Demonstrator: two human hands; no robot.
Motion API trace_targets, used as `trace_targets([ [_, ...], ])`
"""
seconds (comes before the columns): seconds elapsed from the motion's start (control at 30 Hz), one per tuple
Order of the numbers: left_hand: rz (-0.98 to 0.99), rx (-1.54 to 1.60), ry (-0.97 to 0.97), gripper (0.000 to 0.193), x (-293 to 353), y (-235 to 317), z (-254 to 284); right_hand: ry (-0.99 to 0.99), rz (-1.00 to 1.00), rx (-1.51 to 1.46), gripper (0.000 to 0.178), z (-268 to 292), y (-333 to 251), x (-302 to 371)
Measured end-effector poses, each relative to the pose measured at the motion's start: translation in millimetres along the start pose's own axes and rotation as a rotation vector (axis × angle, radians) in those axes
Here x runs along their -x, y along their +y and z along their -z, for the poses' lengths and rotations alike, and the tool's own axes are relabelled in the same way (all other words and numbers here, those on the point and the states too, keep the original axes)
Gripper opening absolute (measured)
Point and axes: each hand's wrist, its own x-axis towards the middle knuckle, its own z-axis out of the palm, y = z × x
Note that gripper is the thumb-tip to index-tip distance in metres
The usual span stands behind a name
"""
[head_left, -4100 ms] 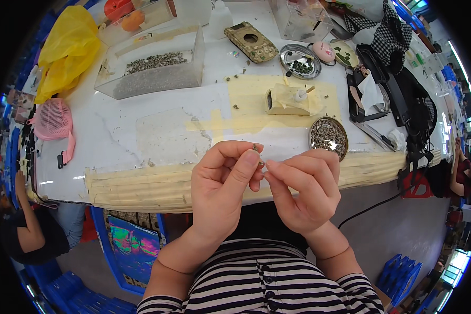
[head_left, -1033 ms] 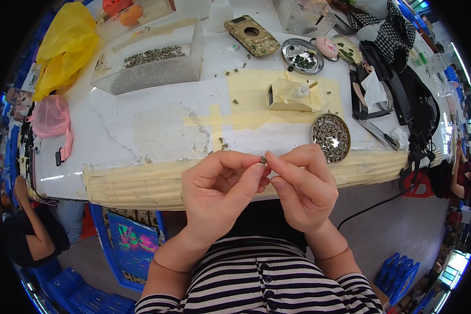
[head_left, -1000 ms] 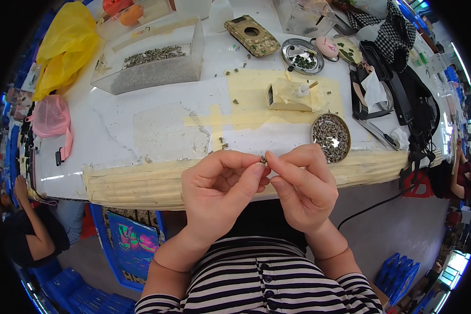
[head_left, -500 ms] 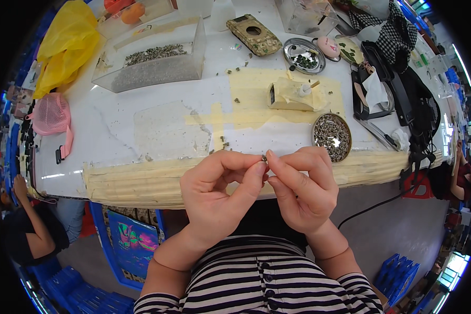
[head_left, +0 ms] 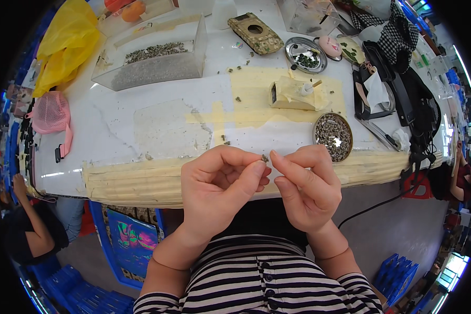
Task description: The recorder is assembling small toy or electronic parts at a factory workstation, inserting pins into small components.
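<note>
Between the thumb and index finger of my left hand (head_left: 214, 191) is a tiny greyish metal piece (head_left: 265, 158), too small to make out its kind. My right hand (head_left: 311, 191) is just beside it, thumb and index finger apart, with nothing visible between them. Both hands are over the table's padded front edge. Past my right hand is a round tin (head_left: 351, 138) full of similar small metal pieces. A few loose pieces (head_left: 224, 140) lie on the table beyond my left hand.
A yellow-taped block (head_left: 293, 97) stands beyond the hands. A clear plastic bin (head_left: 157, 76) of small pieces is at far left, near a yellow bag (head_left: 65, 47) and pink mesh pouch (head_left: 49, 112). Tweezers-like tools (head_left: 379, 135) lie right. Another person (head_left: 29, 230) sits left.
My right fingers have drawn back slightly to the right, away from the small metal piece. Now only my left hand touches it; both hands' fingertips met around it before.
</note>
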Motion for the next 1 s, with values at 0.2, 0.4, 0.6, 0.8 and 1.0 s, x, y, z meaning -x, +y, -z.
trace_targets([
  [0.2, 0.003, 0.016, -0.002, 0.008, 0.3, -0.9, 1.0, -0.001, 0.019, -0.02, 0.036, -0.3, 0.9, -0.4],
  [0.4, 0.009, -0.007, -0.002, 0.008, 0.4, -0.8, 1.7, -0.002, 0.022, -0.023, 0.035, -0.8, 1.1, -0.3],
  [0.6, 0.004, -0.015, -0.005, 0.008, 0.9, -2.1, 2.1, 0.004, 0.023, -0.021, 0.035, -1.1, 2.1, 0.8],
  [0.8, 0.016, -0.019, -0.003, 0.008, 1.1, -1.8, 2.7, 0.005, 0.025, -0.019, 0.036, -0.7, 1.3, 0.6],
  [1.0, 0.017, -0.009, 0.001, 0.008, 1.3, -1.4, 2.5, 0.011, 0.032, -0.018, 0.036, -2.3, 2.5, 1.0],
])
